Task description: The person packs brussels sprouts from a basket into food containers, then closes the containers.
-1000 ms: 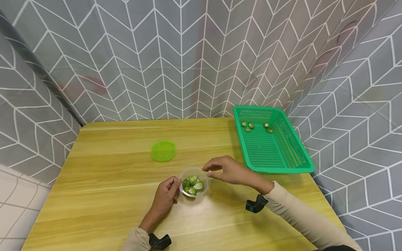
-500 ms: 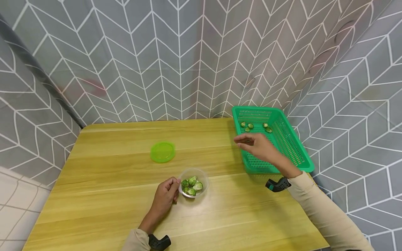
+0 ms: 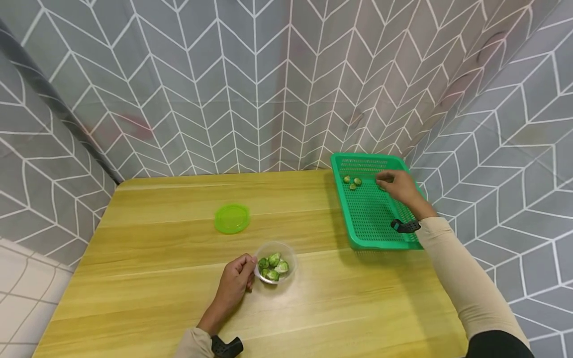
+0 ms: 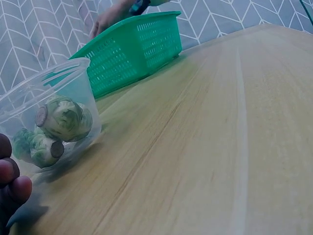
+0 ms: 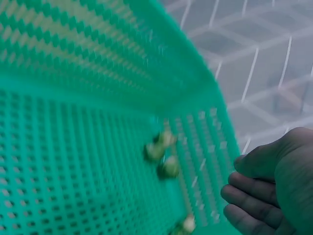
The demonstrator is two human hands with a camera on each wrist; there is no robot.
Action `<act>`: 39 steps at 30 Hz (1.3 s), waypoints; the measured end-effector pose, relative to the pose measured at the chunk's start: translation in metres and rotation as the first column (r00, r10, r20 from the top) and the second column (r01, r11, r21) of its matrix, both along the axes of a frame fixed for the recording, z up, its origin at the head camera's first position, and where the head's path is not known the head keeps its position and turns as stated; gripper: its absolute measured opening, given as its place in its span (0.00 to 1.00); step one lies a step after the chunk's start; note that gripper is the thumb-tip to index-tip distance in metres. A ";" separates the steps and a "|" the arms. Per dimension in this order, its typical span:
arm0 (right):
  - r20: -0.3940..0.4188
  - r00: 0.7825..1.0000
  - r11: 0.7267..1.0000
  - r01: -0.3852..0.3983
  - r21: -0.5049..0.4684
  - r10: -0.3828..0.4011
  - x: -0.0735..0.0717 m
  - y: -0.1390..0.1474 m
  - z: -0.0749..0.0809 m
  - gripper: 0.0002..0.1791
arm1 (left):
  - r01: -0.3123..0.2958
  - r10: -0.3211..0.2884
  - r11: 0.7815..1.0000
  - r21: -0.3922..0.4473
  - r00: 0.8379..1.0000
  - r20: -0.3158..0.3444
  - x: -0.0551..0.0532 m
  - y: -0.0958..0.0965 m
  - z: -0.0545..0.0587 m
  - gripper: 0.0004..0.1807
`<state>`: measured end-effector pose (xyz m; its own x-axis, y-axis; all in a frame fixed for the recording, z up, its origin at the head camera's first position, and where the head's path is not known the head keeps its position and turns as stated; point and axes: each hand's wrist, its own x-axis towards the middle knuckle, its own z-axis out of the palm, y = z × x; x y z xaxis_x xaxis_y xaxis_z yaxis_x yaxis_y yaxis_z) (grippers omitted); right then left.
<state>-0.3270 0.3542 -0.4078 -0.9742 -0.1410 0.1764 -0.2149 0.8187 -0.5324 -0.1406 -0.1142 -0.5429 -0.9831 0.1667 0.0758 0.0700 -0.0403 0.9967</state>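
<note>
Long beige sleeves [image 3: 465,278] — black wrist devices behind both hands.
Behind the left hand [image 3: 235,278], an angular black device [image 3: 227,347]; behind the right hand [image 3: 399,189], its twin [image 3: 406,226] with a teal mark [image 3: 396,225] — farther back, black material [image 3: 499,344].

Bare table [image 3: 315,223] gives a low path just right of centre in the head view, between the tub [image 3: 292,263] and the basket [image 3: 369,214], with the flat lid [image 3: 232,219] left of centre. The left hand [image 3: 235,279] blocks the tub's left side, leaving access from above. The basket's walls bar low entry to the sprouts [image 3: 357,182] at its upper left, and the right hand [image 3: 398,187] fills its upper right.
</note>
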 end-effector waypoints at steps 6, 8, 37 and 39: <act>0.006 0.996 0.996 0.088 0.033 -0.088 -0.022 0.020 -0.017 0.19 | -0.004 0.004 1.000 -0.005 1.000 0.005 -0.001 0.000 0.000 0.21; 0.012 0.994 0.992 0.108 0.059 -0.109 -0.029 0.026 -0.023 0.19 | -0.011 0.011 1.000 0.002 1.000 0.016 0.000 0.000 -0.001 0.21; 0.093 0.988 0.945 0.089 0.315 -0.124 -0.058 0.033 -0.063 0.21 | 0.000 0.000 1.000 -0.014 1.000 0.001 0.000 -0.001 -0.001 0.21; 0.094 0.988 0.946 0.087 0.311 -0.122 -0.059 0.034 -0.064 0.21 | -0.002 0.002 1.000 -0.013 1.000 0.006 -0.001 -0.001 -0.002 0.21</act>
